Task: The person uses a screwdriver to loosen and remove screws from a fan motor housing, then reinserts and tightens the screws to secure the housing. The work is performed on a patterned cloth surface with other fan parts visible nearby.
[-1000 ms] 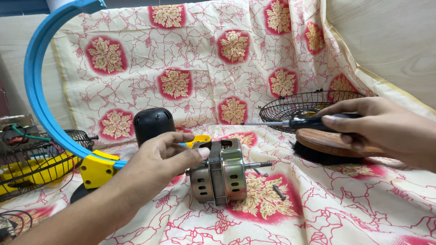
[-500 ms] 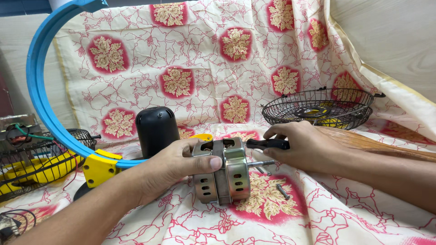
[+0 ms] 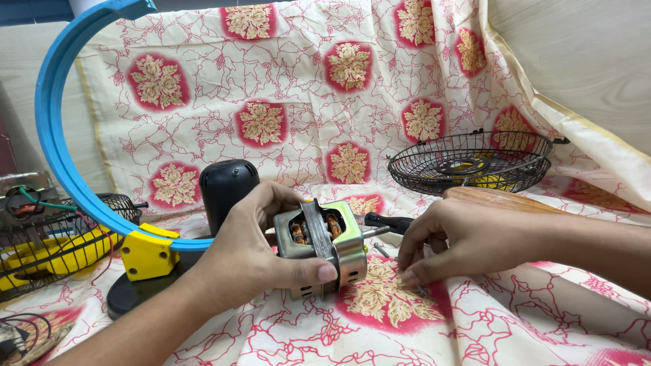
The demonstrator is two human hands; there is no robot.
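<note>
The left hand (image 3: 261,247) wraps around a grey metal fan motor with copper windings showing inside (image 3: 322,247), thumb pressed across its front and fingers curled behind, holding it tilted just above the floral red-and-cream cloth (image 3: 380,81) that covers the tabletop. The motor's short steel shaft (image 3: 375,232) points toward the right hand (image 3: 458,237), which lies just beside it with fingertips bent down onto the cloth, pinching at something too small to make out. A black-handled screwdriver (image 3: 390,221) passes under that hand; its tip is hidden, and whether the hand grips it cannot be told.

Behind the right hand lies a brown wooden piece (image 3: 502,198), partly covered by the wrist. Farther back sits a black wire fan guard lying like a basket (image 3: 475,163), with yellow parts inside that are hard to identify.

Behind the left hand stands a black rounded plastic housing (image 3: 227,186), and beside it a blue plastic ring on a yellow bracket (image 3: 64,156), cut off at the top. Beyond that, at the frame's edge, another black wire guard (image 3: 47,240) holds yellow parts and wires.
</note>
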